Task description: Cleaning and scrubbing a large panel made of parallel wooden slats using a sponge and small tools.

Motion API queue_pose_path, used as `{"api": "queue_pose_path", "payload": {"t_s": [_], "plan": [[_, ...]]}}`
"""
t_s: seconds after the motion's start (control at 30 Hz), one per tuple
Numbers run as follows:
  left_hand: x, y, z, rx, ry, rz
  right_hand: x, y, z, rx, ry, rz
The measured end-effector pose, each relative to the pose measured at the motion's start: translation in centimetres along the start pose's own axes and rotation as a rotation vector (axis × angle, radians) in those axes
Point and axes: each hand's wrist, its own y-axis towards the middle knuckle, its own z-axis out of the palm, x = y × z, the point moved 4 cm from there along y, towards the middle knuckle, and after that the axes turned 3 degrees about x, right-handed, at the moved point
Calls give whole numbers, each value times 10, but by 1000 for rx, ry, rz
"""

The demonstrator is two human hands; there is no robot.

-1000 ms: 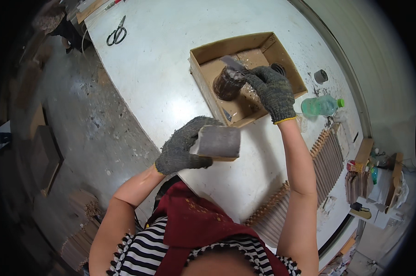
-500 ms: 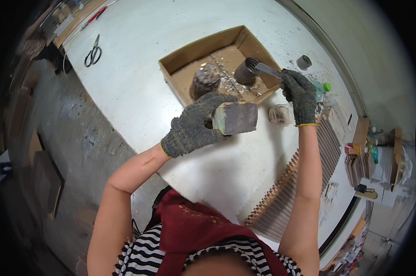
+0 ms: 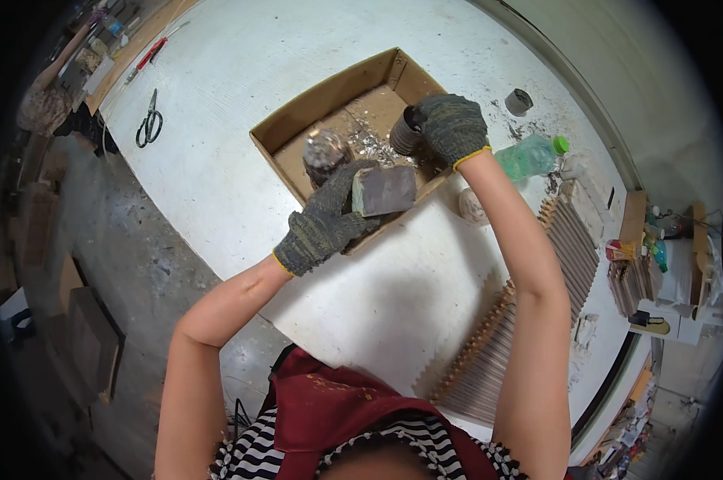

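Scissors (image 3: pixel 149 120) lie at the left of the white tabletop (image 3: pixel 209 96). The gloved left hand (image 3: pixel 325 222) has its grip clasped around a grey-faced block (image 3: pixel 387 190), above the near edge of the cardboard box (image 3: pixel 329 102). Inside the box stand a crusted pot (image 3: pixel 326 154) and, farther right, a dark cup (image 3: pixel 405 134). The gloved right hand (image 3: pixel 452 128) is at the cup's rim; whether its grip holds anything cannot be told. Rightward are grey strips (image 3: pixel 489 352) in a row and a green-capped bottle (image 3: pixel 529 158).
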Motion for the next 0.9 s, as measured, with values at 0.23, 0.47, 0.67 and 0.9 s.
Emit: {"api": "queue_pose_path", "payload": {"t_s": [0.23, 0.47, 0.67, 0.9], "plan": [[-3, -2, 5, -196, 178, 103, -6, 13, 14, 89, 48, -40], [-3, 2, 12, -166, 237, 139, -11, 16, 26, 75, 19, -87], [-4, 3, 14, -192, 227, 136, -2, 16, 25, 116, -8, -66], [-11, 25, 30, -192, 25, 4, -8, 22, 25, 144, -65, -92]]}}
